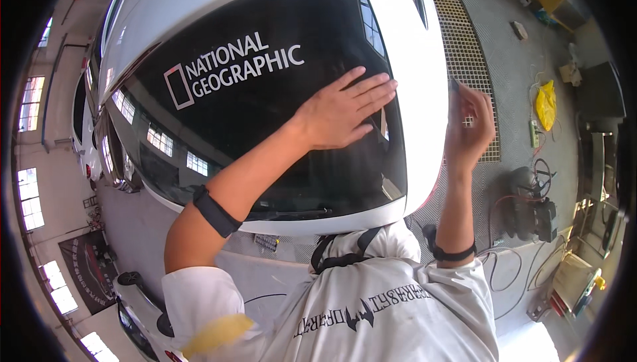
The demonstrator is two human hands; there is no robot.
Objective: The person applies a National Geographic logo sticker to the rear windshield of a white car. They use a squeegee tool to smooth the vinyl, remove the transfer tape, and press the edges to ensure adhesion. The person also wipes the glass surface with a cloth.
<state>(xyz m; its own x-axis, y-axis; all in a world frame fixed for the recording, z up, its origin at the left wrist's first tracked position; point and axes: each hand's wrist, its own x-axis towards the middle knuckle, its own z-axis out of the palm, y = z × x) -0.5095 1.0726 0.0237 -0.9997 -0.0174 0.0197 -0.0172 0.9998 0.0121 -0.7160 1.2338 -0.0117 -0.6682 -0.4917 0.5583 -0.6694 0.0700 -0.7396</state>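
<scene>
My left hand [342, 110] lies flat on the dark window [279, 156] of a white car [421, 116], its fingers stretched toward the window's right edge. White lettering with a rectangular outline [178, 86] sits on the glass, left of that hand. Beyond the car's right side, my right hand [472, 123] is raised with its fingers curled. A small dark bit shows at its fingertips, but what it grips is too hidden to name. Both forearms wear black bands. Near my left sleeve is a blurred yellow thing [217, 334].
Floor grating [474, 50] runs along the car's right side. Farther right are a yellow bag [545, 105], a dark compressor-like machine [531, 203], loose hoses and a cart [574, 279]. Another white car [136, 315] stands at the lower left, by a dark banner [86, 269].
</scene>
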